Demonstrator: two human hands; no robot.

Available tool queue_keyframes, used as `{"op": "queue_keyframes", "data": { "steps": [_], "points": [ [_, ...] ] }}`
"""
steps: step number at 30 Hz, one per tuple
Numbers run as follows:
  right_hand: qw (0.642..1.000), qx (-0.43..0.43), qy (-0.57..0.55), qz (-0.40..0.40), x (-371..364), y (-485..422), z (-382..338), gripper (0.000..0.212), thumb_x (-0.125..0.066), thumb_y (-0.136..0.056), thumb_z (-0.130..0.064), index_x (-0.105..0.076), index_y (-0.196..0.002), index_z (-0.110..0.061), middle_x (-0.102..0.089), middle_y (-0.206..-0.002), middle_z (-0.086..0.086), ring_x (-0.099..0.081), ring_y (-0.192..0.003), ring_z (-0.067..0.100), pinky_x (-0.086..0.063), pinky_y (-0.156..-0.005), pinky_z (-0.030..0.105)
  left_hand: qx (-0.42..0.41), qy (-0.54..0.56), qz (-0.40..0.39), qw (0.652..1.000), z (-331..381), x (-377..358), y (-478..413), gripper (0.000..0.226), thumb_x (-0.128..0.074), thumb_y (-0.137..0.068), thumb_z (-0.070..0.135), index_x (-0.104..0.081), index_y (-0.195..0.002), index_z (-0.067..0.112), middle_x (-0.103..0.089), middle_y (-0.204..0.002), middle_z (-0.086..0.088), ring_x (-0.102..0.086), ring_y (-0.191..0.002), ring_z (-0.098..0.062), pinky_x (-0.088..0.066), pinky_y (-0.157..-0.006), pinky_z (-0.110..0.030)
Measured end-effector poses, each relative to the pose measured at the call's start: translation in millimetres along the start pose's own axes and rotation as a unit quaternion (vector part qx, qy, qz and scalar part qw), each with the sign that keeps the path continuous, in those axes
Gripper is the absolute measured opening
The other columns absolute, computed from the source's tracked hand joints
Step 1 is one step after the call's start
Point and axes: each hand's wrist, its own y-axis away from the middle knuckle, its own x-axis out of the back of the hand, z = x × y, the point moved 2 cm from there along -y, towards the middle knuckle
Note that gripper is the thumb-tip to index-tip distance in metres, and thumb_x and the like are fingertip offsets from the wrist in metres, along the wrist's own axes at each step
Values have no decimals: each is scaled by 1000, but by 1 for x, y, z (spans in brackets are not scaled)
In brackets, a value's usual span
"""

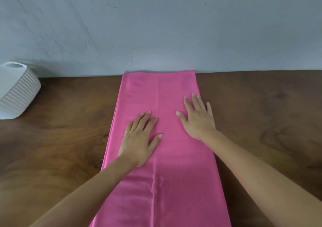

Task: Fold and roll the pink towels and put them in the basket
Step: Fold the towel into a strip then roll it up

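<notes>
A pink towel lies folded into a long strip on the wooden table, running from the wall down to the bottom of the view. My left hand presses flat on its left half with straight, spread fingers. My right hand lies flat on its right half, a little farther from me, fingers straight and spread. Neither hand grips the cloth. A crease runs down the towel's middle. A white ribbed basket stands at the far left by the wall, only partly in view.
The brown wooden table stretches to both sides of the towel. A pale grey-blue wall rises right behind the towel's far end.
</notes>
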Motion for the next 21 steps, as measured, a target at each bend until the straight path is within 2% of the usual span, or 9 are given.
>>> {"op": "queue_keyframes", "data": {
  "steps": [7, 14, 21],
  "points": [
    [1000, 6, 14, -5, -9, 68, 4, 72, -5, -101, -64, 12, -160, -26, 20, -167, -2, 21, -152, 11, 6, -126, 41, 1, 6, 6, 1000, 0, 1, 0, 68, -22, -101, 66, -21, -159, 31, -12, -169, 6, -4, -156, -18, -7, -127, -42],
    [999, -31, -1, -24, -14, 146, -1, 70, -7, -102, -62, 11, -161, -27, 20, -167, -9, 26, -151, 12, 3, -127, 41, -17, 12, 20, 1000, -2, 1, -1, 67, -26, -101, 62, -27, -158, 26, -20, -167, -2, -12, -155, -25, -15, -126, -47],
    [996, -84, 9, -11, -24, 234, -12, 68, -8, -102, -64, 10, -160, -34, 19, -166, -18, 21, -153, 11, 5, -126, 37, -27, 17, 21, 999, -3, 0, -2, 67, -26, -101, 61, -31, -156, 22, -23, -166, -7, -16, -154, -29, -17, -125, -51]
  ]
}}
